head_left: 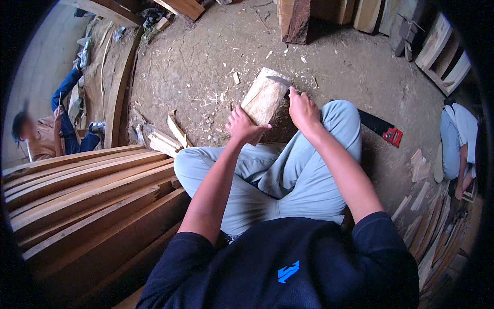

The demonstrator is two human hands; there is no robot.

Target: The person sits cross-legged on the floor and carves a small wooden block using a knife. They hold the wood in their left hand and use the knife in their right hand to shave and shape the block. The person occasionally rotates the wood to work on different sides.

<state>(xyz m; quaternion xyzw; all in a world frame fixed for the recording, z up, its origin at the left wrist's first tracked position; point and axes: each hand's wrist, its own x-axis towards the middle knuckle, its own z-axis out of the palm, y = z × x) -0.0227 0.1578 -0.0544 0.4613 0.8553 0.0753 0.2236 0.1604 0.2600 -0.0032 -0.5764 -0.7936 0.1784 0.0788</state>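
A pale block of wood [264,97] stands tilted in front of my crossed legs. My left hand [244,123] grips its near end, thumb on the right side and fingers over the left. In my right hand [303,108] is a knife [278,80] with a curved blade, its handle mostly hidden by the closed fingers. The blade lies across the block's far end, pointing left. Whether its edge bites into the wood cannot be made out.
Wood chips [211,100] litter the dirt floor. A handsaw [381,127] with a red handle lies right of my knee. Stacked planks [92,180] rise at my left. Offcuts [421,165] lie to the right. One person [43,134] sits far left, another [455,139] far right.
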